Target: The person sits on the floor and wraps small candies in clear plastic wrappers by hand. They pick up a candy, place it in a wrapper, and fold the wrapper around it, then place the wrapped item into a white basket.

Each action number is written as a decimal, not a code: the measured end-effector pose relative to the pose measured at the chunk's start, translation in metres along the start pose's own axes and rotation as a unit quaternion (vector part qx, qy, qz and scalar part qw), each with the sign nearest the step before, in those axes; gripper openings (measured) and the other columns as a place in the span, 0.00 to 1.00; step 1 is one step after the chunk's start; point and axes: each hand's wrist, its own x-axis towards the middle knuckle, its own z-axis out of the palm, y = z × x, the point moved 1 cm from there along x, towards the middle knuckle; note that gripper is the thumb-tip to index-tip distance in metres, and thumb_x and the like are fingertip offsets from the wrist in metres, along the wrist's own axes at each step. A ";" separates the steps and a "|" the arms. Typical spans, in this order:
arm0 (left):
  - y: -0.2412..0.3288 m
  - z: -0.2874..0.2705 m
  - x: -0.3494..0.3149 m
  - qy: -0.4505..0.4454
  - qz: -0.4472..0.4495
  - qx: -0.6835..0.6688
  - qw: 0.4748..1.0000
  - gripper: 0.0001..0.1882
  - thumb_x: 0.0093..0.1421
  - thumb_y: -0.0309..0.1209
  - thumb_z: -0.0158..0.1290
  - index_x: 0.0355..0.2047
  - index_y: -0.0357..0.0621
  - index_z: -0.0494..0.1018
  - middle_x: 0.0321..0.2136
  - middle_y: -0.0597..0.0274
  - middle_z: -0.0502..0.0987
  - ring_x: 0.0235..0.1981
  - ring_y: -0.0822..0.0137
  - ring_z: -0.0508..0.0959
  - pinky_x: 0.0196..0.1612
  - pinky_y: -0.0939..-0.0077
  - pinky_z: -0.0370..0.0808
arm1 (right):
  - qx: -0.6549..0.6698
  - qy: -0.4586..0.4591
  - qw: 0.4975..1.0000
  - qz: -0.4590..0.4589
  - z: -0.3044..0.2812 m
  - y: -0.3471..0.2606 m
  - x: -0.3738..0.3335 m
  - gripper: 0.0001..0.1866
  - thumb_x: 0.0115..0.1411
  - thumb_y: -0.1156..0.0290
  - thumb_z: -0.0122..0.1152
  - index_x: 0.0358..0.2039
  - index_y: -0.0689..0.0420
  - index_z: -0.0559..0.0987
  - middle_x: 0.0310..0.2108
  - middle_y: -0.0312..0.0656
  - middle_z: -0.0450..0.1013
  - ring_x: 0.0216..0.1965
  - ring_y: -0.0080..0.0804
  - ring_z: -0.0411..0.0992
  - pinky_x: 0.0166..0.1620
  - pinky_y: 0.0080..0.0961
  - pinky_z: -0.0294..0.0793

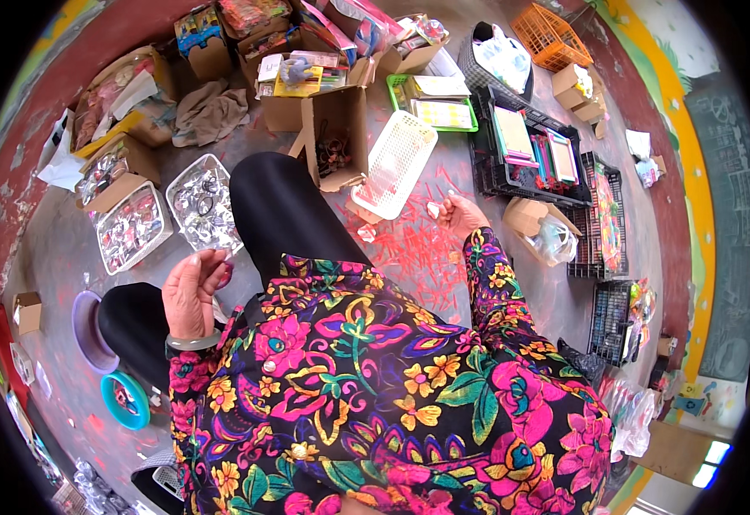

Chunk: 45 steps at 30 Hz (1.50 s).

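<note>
Dark magenta item (226,276) pinched at left hand (190,296); white scrap (432,209) at right hand (462,218).
Left fingers (210,257) closed on item; right fingers (450,205) curled, grip on scrap cannot be told. White tray (179,225) located just beyond left fingers; white basket (396,163) beyond and left of right fingers, black crate (525,190) beyond and right.

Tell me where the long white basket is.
In the head view, the long white basket is at upper centre, right of the open cardboard box and left of the right hand.

Soft light lies evenly across the floor (418,266) here, white glare (711,464) burns past its lower-right corner, and the walls (13,206) bow into black.
</note>
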 end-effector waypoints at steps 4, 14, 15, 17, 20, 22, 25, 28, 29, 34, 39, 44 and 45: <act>0.004 0.000 0.001 -0.002 -0.040 -0.055 0.998 0.12 0.61 0.29 0.45 0.37 0.30 0.70 0.34 0.47 0.75 0.38 0.58 0.76 0.42 0.71 0.75 | -0.498 0.103 0.860 -0.031 0.003 0.004 0.016 0.13 0.56 0.60 0.55 0.27 0.59 0.74 0.19 0.36 0.70 0.18 0.23 0.67 0.22 0.23 0.66; 0.018 0.010 -0.001 -0.014 -0.104 -0.183 0.977 0.14 0.60 0.30 0.44 0.40 0.30 0.68 0.39 0.45 0.74 0.42 0.56 0.75 0.43 0.70 0.75 | -0.314 -0.223 0.914 -0.126 0.322 0.039 -0.003 0.21 0.50 0.69 0.64 0.43 0.61 0.71 0.36 0.39 0.71 0.37 0.22 0.69 0.41 0.18 0.70; 0.019 0.011 -0.003 -0.016 -0.097 -0.186 0.978 0.14 0.61 0.30 0.44 0.40 0.30 0.68 0.39 0.45 0.73 0.43 0.56 0.75 0.43 0.71 0.75 | -0.329 -0.237 0.905 -0.128 0.336 0.047 -0.003 0.20 0.49 0.69 0.64 0.42 0.62 0.72 0.36 0.38 0.71 0.37 0.22 0.69 0.41 0.18 0.70; 0.020 0.014 -0.005 -0.020 -0.085 -0.192 0.977 0.13 0.61 0.30 0.43 0.40 0.31 0.69 0.40 0.44 0.73 0.44 0.56 0.74 0.44 0.72 0.75 | -0.377 -0.243 0.885 -0.123 0.364 0.053 -0.008 0.18 0.48 0.70 0.65 0.38 0.62 0.72 0.32 0.38 0.72 0.35 0.22 0.70 0.39 0.17 0.70; 0.016 0.013 -0.007 0.014 -0.064 -0.206 0.976 0.13 0.61 0.29 0.44 0.41 0.31 0.68 0.39 0.46 0.73 0.43 0.58 0.74 0.43 0.72 0.75 | -0.312 -0.266 0.909 -0.079 0.380 0.062 -0.010 0.09 0.52 0.74 0.60 0.34 0.62 0.73 0.28 0.33 0.72 0.31 0.18 0.69 0.36 0.15 0.68; 0.018 0.015 -0.007 0.009 -0.059 -0.196 0.979 0.13 0.61 0.30 0.44 0.41 0.32 0.68 0.40 0.50 0.74 0.42 0.60 0.75 0.42 0.74 0.75 | -0.335 -0.259 0.896 -0.135 0.376 0.068 -0.003 0.07 0.53 0.74 0.59 0.32 0.61 0.74 0.27 0.31 0.71 0.30 0.16 0.67 0.33 0.13 0.67; 0.018 0.015 -0.009 0.001 -0.068 -0.171 0.983 0.14 0.61 0.32 0.44 0.42 0.34 0.69 0.40 0.52 0.74 0.42 0.62 0.75 0.39 0.75 0.76 | -0.344 -0.235 0.893 -0.168 0.371 0.072 0.000 0.05 0.54 0.73 0.58 0.30 0.61 0.75 0.26 0.29 0.70 0.27 0.13 0.65 0.30 0.11 0.64; 0.016 0.016 -0.010 0.007 -0.085 -0.135 0.987 0.15 0.61 0.33 0.44 0.42 0.35 0.69 0.39 0.53 0.74 0.42 0.64 0.75 0.37 0.76 0.76 | -0.327 -0.212 0.907 -0.162 0.371 0.070 -0.002 0.05 0.55 0.72 0.57 0.30 0.60 0.75 0.25 0.29 0.69 0.26 0.12 0.64 0.27 0.10 0.63; 0.016 0.017 -0.011 0.008 -0.084 -0.125 0.989 0.15 0.62 0.34 0.43 0.42 0.36 0.69 0.39 0.54 0.74 0.42 0.65 0.75 0.36 0.76 0.76 | -0.329 -0.205 0.907 -0.167 0.371 0.070 -0.001 0.05 0.54 0.72 0.57 0.30 0.60 0.75 0.24 0.29 0.69 0.25 0.12 0.64 0.26 0.11 0.64; 0.016 0.020 -0.011 0.030 -0.064 -0.086 0.994 0.15 0.62 0.35 0.44 0.42 0.36 0.69 0.39 0.55 0.75 0.42 0.67 0.74 0.35 0.77 0.75 | -0.312 -0.208 0.914 -0.155 0.371 0.069 0.000 0.04 0.55 0.74 0.56 0.30 0.61 0.74 0.25 0.31 0.69 0.25 0.13 0.65 0.25 0.10 0.65; 0.014 0.017 -0.009 0.045 -0.029 -0.079 0.995 0.13 0.62 0.33 0.44 0.41 0.36 0.69 0.37 0.55 0.75 0.40 0.67 0.76 0.38 0.77 0.75 | -0.240 -0.248 0.934 -0.095 0.375 0.065 -0.004 0.04 0.55 0.75 0.57 0.30 0.60 0.73 0.26 0.33 0.70 0.26 0.15 0.67 0.26 0.10 0.66; 0.012 0.019 -0.005 0.041 -0.034 -0.103 0.993 0.11 0.59 0.27 0.47 0.40 0.34 0.69 0.36 0.53 0.75 0.38 0.67 0.76 0.39 0.78 0.76 | -0.206 -0.249 0.943 -0.081 0.373 0.065 -0.002 0.05 0.54 0.75 0.58 0.30 0.60 0.71 0.27 0.35 0.71 0.27 0.18 0.69 0.26 0.12 0.68; 0.012 0.020 -0.005 0.044 -0.033 -0.099 0.994 0.11 0.59 0.25 0.48 0.40 0.33 0.69 0.36 0.53 0.75 0.37 0.67 0.76 0.39 0.79 0.76 | -0.203 -0.245 0.945 -0.080 0.373 0.065 -0.003 0.05 0.54 0.75 0.58 0.30 0.60 0.71 0.27 0.35 0.71 0.27 0.18 0.69 0.27 0.11 0.69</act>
